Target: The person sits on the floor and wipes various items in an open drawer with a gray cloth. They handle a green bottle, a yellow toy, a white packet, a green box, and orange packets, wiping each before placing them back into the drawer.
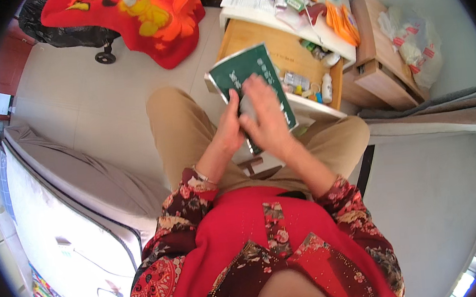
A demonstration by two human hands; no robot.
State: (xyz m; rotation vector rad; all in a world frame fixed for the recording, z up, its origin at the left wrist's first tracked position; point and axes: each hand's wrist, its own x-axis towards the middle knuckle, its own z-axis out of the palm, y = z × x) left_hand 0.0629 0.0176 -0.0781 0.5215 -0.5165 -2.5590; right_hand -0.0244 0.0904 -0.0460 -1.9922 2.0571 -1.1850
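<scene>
A flat dark green packet (237, 70) with a silvery border and pale writing is tilted above my lap. Its lower left side lies against my left hand (230, 121), whose thumb points up along the edge. My right hand (265, 114), blurred, lies across the packet's face with its fingers stretched toward the far end. Between the two hands a greyish patch shows, too smeared to name. My right palm and the undersides of the fingers are hidden.
Beyond my knees a pulled-out wooden drawer (249, 37) holds bottles and small items. The white top above it carries papers (246, 1) and orange packets (341, 22). A wooden cabinet (381, 38) stands right, a grey-covered bed (86, 161) left, a red patterned blanket (168, 35) ahead.
</scene>
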